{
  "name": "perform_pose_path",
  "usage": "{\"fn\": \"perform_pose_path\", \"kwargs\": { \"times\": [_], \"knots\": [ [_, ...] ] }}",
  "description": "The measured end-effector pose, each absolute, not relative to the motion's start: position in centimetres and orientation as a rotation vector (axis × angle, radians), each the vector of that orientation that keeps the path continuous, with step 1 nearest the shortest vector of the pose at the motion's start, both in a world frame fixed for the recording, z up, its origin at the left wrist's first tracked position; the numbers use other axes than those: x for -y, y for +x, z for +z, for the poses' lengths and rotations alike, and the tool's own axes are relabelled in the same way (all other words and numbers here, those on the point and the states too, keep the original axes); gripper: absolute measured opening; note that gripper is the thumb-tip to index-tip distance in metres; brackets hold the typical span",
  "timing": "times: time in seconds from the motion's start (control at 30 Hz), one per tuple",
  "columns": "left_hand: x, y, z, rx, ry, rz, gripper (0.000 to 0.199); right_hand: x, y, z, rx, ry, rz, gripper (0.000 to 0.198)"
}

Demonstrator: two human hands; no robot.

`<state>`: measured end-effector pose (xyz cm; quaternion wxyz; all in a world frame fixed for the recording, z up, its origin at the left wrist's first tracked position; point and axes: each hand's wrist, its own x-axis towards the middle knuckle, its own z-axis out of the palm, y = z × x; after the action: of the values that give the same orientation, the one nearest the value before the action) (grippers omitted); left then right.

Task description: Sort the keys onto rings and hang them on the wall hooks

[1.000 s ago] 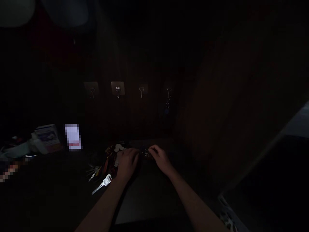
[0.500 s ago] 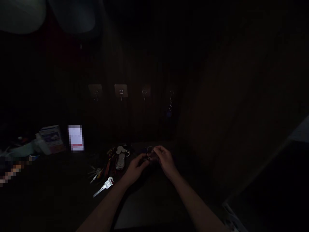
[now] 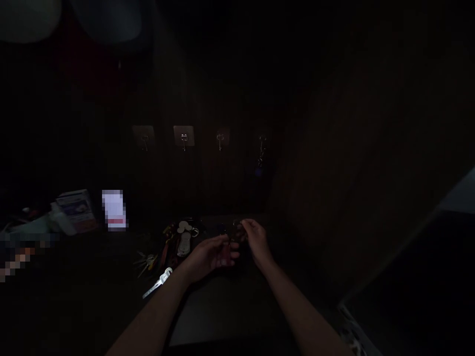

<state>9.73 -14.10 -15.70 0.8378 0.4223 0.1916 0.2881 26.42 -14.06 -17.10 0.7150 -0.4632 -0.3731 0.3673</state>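
In the dim light my left hand point(image 3: 204, 257) is turned partly palm-up, its fingers curled around a flat dark-red tag point(image 3: 223, 256). Just to its right, my right hand point(image 3: 257, 240) pinches a thin key ring point(image 3: 236, 223) between thumb and fingertips. Small dark pieces hang between the two hands, too dark to name. Left of my left hand lies a pile of keys point(image 3: 146, 261) with a grey fob point(image 3: 184, 244) and pale round discs point(image 3: 183, 227). A bright white key-like piece point(image 3: 159, 283) lies beside my left forearm.
Several metal hooks are fixed to the dark wall, one of them on a pale plate point(image 3: 183, 136). Something with a small blue part point(image 3: 259, 171) hangs from the rightmost hook. At the left stand a box point(image 3: 76, 210) and a blurred white rectangle point(image 3: 114, 210). Caps point(image 3: 111, 20) hang at upper left.
My left hand has opened out from a pinch and turned, so the dark-red tag now shows in its fingers. My right hand has shifted slightly right, still pinching the ring. The view moved a little.
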Motion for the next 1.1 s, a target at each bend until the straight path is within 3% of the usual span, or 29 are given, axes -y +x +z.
{"fn": "perform_pose_path", "kwargs": {
  "times": [0.33, 0.67, 0.87, 1.1],
  "knots": [
    [14.0, 9.3, -15.4, -0.381, 0.866, 0.604, 0.048, 14.1, 26.9, -17.0, 0.755, -0.955, 0.884, 0.03],
    [13.4, 9.4, -16.0, -0.534, 0.977, 0.88, 0.045, 15.2, 27.2, -15.7, 0.905, -1.028, 0.825, 0.034],
    [12.3, 8.9, -16.8, -0.796, 1.197, 1.202, 0.043, 14.8, 28.6, -13.5, 1.021, -1.077, 0.575, 0.028],
    [12.3, 8.8, -17.2, -0.912, 1.42, 1.24, 0.037, 12.0, 31.7, -7.5, 1.1, -1.101, 0.114, 0.017]
  ]
}}
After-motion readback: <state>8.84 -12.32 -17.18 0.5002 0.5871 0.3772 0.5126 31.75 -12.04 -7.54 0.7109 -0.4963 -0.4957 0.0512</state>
